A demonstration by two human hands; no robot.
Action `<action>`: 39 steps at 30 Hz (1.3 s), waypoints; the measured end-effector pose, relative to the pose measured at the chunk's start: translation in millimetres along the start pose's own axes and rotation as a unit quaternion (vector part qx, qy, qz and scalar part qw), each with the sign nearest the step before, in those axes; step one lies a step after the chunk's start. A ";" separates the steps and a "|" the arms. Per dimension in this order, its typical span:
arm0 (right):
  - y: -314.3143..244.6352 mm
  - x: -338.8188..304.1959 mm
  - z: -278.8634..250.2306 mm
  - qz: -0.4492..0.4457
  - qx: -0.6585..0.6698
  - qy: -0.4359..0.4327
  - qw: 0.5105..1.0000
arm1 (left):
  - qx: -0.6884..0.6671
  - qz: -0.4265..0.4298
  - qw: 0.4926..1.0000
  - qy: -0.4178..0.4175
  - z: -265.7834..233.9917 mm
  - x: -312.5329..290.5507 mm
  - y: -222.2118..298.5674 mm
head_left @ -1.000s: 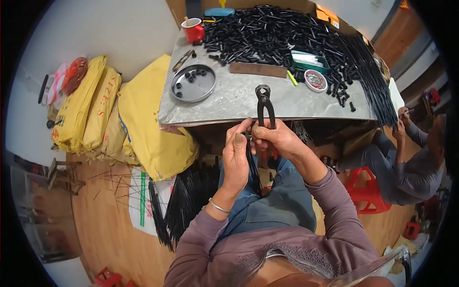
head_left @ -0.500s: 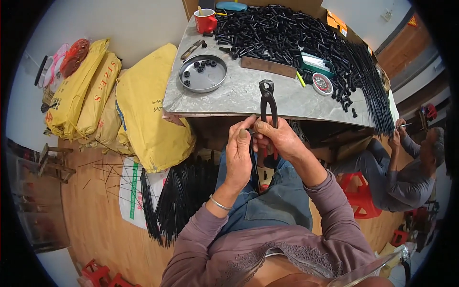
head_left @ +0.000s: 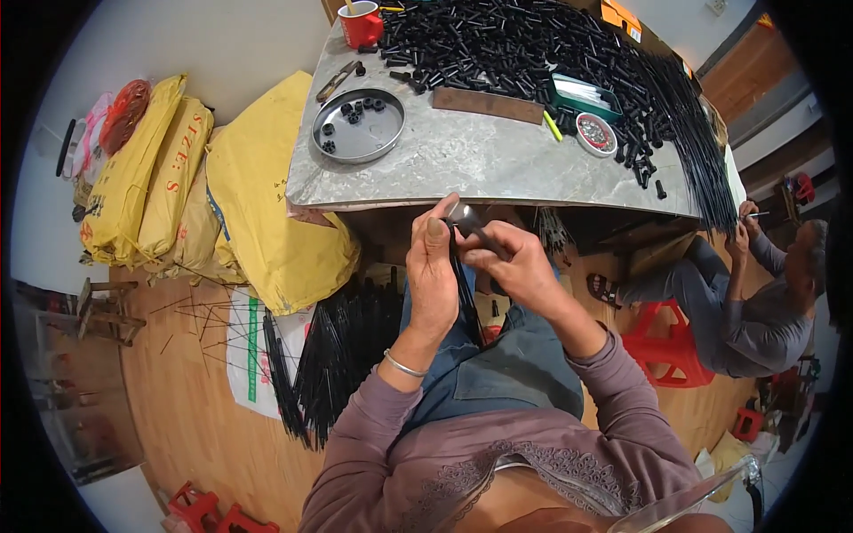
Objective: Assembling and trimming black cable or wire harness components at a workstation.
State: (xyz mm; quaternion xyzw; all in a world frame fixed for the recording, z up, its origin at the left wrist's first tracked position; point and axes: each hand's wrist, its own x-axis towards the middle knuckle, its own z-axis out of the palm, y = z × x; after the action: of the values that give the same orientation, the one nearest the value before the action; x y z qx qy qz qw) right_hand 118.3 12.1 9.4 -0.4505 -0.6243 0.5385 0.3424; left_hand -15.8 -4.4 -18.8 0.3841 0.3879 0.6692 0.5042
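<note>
Over my lap, near the table's front edge, my left hand [head_left: 433, 275] is closed round a thin black cable-like strip [head_left: 465, 298] that hangs down between my knees. Its thumb presses the strip's top end against the fingers. My right hand [head_left: 524, 271] grips a pair of end-cutting pincers [head_left: 466, 218] by the handles. The pincers' rounded metal head lies at the left fingertips, beside the strip's top; whether the jaws touch it is hidden. A heap of black bolt-like pieces [head_left: 498, 49] covers the back of the table [head_left: 426, 173].
A round metal tray [head_left: 371, 144] holds small black nuts. Nearby are a brown bar [head_left: 487, 104], white bowl [head_left: 583, 147] and red mug [head_left: 362, 34]. Yellow sacks [head_left: 258, 186] and black strips [head_left: 346, 355] lie left. At right sits another person [head_left: 764, 329].
The pincers have swung from upright to pointing left, their head now at my left fingertips. My right hand has turned and lowered slightly. The view has shifted a little.
</note>
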 end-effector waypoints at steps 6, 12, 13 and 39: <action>15.4 1.0 16.6 -0.232 -0.221 0.128 0.939 | -0.040 -0.021 0.999 0.025 8.1 0.3 6.0; 15.5 -0.8 19.9 -0.235 -0.239 0.160 0.928 | -0.062 -0.047 0.997 0.027 11.3 0.3 2.8; 13.4 -2.4 19.1 -0.232 -0.254 0.158 0.926 | -0.063 -0.047 0.997 0.022 11.6 -1.4 4.1; 11.0 56.5 -136.1 -0.140 -0.403 0.270 0.863 | -0.025 -0.036 0.999 0.013 16.9 -6.0 15.2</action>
State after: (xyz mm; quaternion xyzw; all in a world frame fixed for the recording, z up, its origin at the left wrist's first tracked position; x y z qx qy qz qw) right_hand 224.3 114.3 20.7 -0.5848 -0.7267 0.0430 0.3580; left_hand -5.1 -10.9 1.1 0.3485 0.3906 0.6650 0.5327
